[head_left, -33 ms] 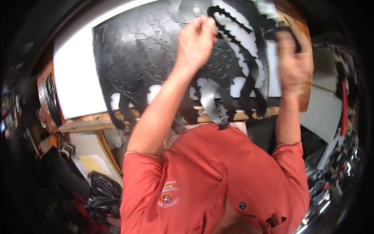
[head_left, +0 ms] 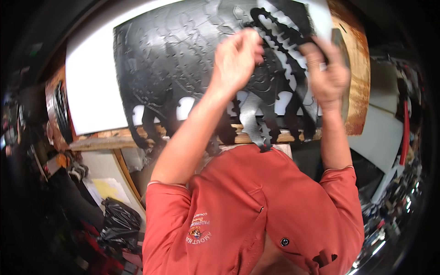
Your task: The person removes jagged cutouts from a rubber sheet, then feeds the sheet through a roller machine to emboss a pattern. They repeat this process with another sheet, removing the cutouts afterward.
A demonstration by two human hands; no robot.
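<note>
A large black sheet, scored with wavy outlines and cut through in places, lies on a white board. Strips with notched edges hang from its near side, one of them shiny. Over the sheet's right half is my left hand, its fingers curled together; whatever they hold is hidden. Beside those fingers runs a narrow black notched strip with white gaps around it. My right hand, smeared by motion, is at the sheet's right edge. A dark curved piece shows between its fingers, its kind unclear.
The white board rests on a wooden bench. Bare, stained wood shows at the right. A black plastic bag sits low at the left. Pale panels and a red bar are off to the right.
My right hand has swung left, from beyond the sheet onto its right edge. My left hand has shifted slightly right and nearer to me. The whole view has shifted a little.
</note>
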